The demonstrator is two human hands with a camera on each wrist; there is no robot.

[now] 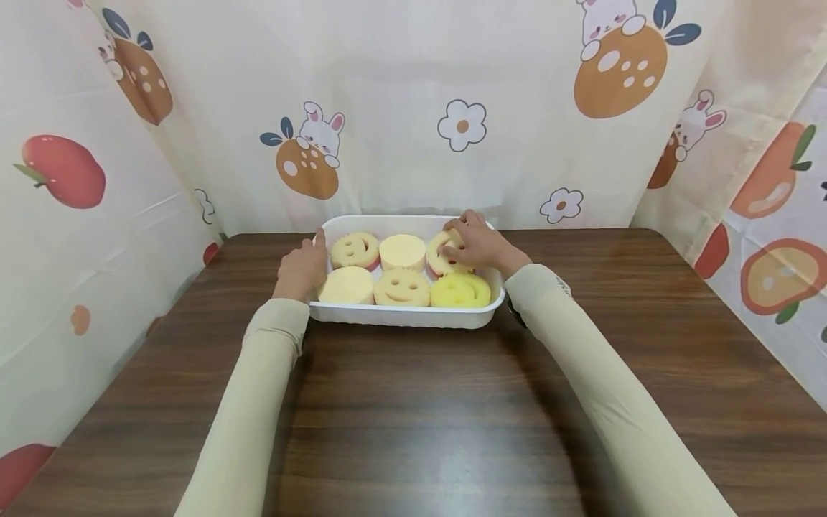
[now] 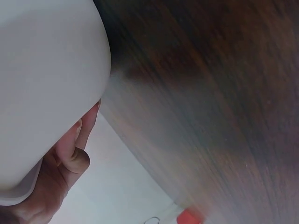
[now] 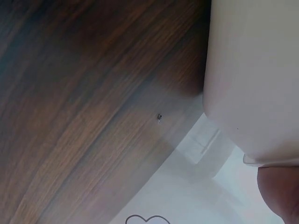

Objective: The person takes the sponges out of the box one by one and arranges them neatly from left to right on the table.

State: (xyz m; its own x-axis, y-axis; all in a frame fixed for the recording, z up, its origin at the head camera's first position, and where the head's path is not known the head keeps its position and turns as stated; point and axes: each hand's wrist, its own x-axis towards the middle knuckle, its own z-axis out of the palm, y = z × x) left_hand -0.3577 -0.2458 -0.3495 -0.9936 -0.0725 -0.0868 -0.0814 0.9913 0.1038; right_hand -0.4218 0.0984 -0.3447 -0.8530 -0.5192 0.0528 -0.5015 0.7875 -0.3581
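A white rectangular tray (image 1: 400, 314) sits on the table and holds several round sponges in two rows. My left hand (image 1: 301, 271) grips the tray's left side, its fingers (image 2: 70, 144) against the outer wall. At the tray's back right, my right hand (image 1: 481, 244) holds a cream smiley sponge (image 1: 439, 251) between thumb and fingers, partly covering it. Also in the back row are another smiley sponge (image 1: 354, 251) and a plain round sponge (image 1: 403, 253). In front lie a plain sponge (image 1: 347, 286), a smiley sponge (image 1: 402, 289) and a brighter yellow smiley sponge (image 1: 460, 291).
The dark wood-grain table (image 1: 400, 409) extends in front of the tray and to both sides. Behind it hangs a pale curtain (image 1: 400, 86) printed with rabbits, fruit and flowers, close to the tray's back rim. More printed cloth (image 1: 77, 273) stands along the left side.
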